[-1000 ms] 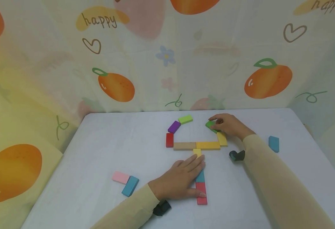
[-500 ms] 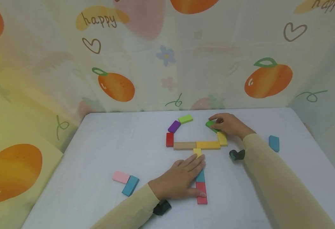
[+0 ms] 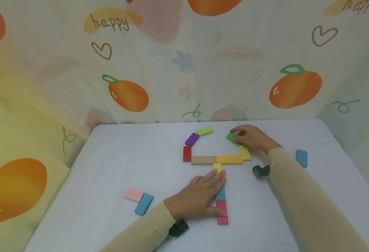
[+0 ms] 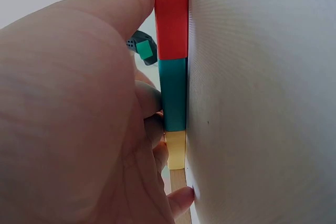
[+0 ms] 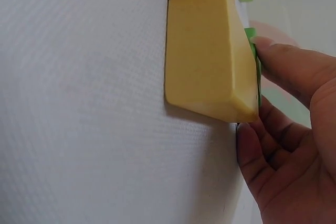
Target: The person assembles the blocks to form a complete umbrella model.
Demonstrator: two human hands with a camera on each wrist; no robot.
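Right hand [image 3: 254,137] pinching far-right green block [image 3: 231,137], seemingly aligning it; left hand [image 3: 197,198] resting straight-fingered over red block [image 4: 172,17]. Next move probably needing gentle release.

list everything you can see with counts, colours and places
tan block: 1, tan, row's left half
yellow blocks: 3, yellow, row's right half, row's right end, column top
red blocks: 2, red, row's left end, column bottom
purple block: 1, purple, beyond the row's red one
lime block: 1, lime green, beyond purple
green block: 1, green, right of lime
blue blocks: 3, blue, mid-column, beside pink, far right
pink block: 1, pink, left of column
table: 1, white, under blocks
printed backdrop: 1, pale, behind table
wrist devices: 2, mostly black, at wrists
sleeves: 2, beige, on arms
left hand: 1, resting on column
right hand: 1, pinching green block
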